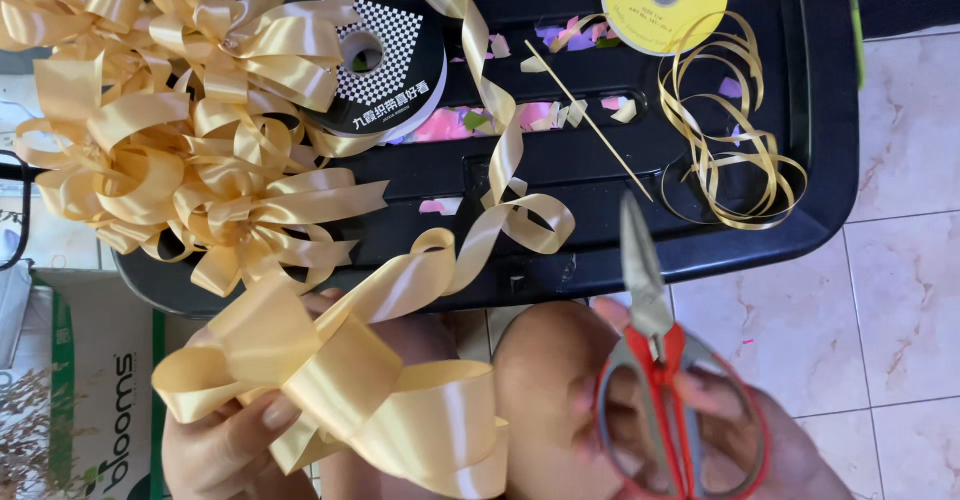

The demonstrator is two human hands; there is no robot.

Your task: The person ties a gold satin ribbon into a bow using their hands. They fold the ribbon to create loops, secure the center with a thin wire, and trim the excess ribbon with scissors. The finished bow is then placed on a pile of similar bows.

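My left hand (225, 445) pinches a looped bundle of wide gold satin ribbon (350, 385) at the lower left; its tail runs up over the black tray (820, 140) toward a black ribbon spool (385, 55). My right hand (720, 435) grips red-handled scissors (655, 355) at the lower right, blades closed and pointing up toward the tray's near edge. The scissors are apart from the ribbon.
A heap of finished gold ribbon bows (170, 120) lies at the upper left. A yellow spool (665, 0) with thin gold ribbon curls (725, 150), a thin wooden stick (590, 120) and coloured paper scraps sit on the tray. A cardboard box (100, 380) stands lower left; tiled floor (900, 290) at right.
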